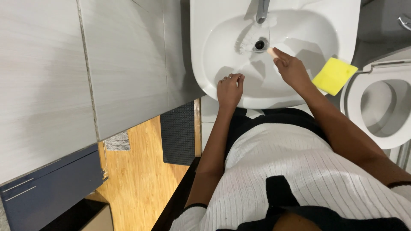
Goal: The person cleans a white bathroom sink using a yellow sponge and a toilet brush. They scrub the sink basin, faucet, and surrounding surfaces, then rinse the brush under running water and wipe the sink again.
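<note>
White sink (205, 64) holds a brush (252, 36), right hand (291, 68) gripping its handle, left hand (230, 87) curled on rim.

A home bathroom: a white ceramic washbasin (205, 64) with a metal tap (262, 9) stands beside a white toilet (381, 107) on the right, with grey tiled wall (64, 72) left and a wooden floor (141, 179) below.

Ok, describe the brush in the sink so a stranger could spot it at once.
Start at the white sink. In the basin, beside the drain, lies the brush, its handle in the right hand. It alone has white bristles; the sponge is flat and yellow.
</note>
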